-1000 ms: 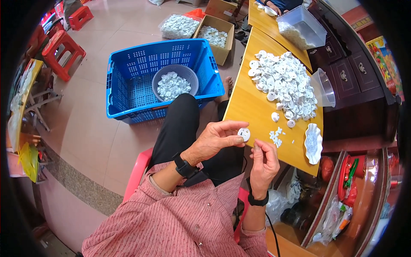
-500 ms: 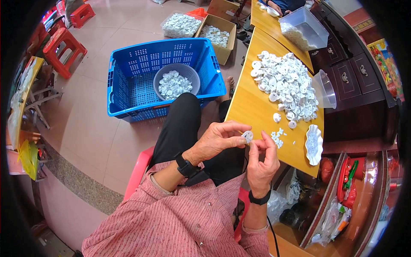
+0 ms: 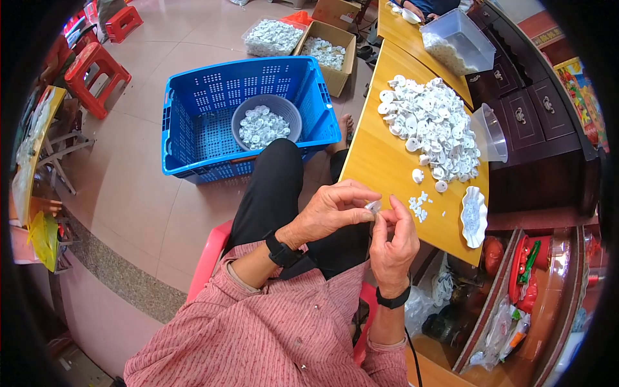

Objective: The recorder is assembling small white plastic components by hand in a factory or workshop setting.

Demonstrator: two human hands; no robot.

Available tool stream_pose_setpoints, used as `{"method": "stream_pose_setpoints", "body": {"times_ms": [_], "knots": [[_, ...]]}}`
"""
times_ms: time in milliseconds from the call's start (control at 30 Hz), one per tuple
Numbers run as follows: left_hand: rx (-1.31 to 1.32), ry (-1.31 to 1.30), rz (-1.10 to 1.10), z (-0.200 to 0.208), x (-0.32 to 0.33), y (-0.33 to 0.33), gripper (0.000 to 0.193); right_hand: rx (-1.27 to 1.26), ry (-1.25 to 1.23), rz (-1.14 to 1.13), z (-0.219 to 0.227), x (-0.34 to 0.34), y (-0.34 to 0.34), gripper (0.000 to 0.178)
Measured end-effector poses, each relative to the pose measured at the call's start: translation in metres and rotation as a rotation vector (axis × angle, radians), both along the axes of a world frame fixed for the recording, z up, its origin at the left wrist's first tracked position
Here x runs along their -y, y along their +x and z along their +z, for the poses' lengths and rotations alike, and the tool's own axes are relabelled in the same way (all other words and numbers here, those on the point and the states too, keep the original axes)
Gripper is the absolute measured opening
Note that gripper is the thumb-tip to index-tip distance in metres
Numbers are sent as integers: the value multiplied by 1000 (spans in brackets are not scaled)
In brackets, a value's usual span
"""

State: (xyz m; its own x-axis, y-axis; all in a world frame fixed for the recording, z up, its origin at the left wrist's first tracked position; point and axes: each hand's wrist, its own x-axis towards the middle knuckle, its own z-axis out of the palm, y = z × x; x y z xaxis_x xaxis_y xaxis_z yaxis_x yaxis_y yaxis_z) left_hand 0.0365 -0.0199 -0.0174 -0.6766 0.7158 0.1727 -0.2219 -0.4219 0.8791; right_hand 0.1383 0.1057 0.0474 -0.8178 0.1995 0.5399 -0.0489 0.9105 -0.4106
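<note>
Between the thumb and fingers of my left hand (image 3: 332,209) is a small round white plastic part (image 3: 373,206), turned partly edge-on. My right hand (image 3: 394,248) meets it from the right, thumb and forefinger closed at its edge; whatever they pinch is too small to make out. Just beyond my right hand, tiny white plastic pieces (image 3: 418,206) lie scattered on the yellow wooden table (image 3: 361,161). Farther up the table is a big heap of similar round white parts (image 3: 438,129). A white scalloped dish (image 3: 474,218) with tiny clear or white bits sits near the table's right edge.
A blue crate (image 3: 193,145) on the floor holds a grey bowl (image 3: 293,119) of white parts. Behind it stand a clear tub (image 3: 274,37) and a cardboard box (image 3: 335,80), both filled. A clear bin (image 3: 461,39) and another person's hand (image 3: 412,9) are at the table's far end.
The round white part has tilted from facing up to nearly edge-on between my fingers. My right fingers have shifted slightly left, closer against it.
</note>
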Motion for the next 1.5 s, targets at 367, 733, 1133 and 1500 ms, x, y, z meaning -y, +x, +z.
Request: {"method": "stream_pose_setpoints", "body": {"times_ms": [367, 733, 1133, 1500], "knots": [[-199, -12, 129, 7, 3, -1, 32, 62, 67, 9, 3, 6, -4, 34], [-173, -8, 75, 4, 2, -1, 33, 82, -26, -19, -2, 5, -2, 30], [239, 123, -49, -2, 1, -1, 32, 17, -236, 4, 7, 9, -4, 31], [130, 107, 18, -1, 3, -1, 31, 38, -266, -36, 5, 14, -4, 27]]}}
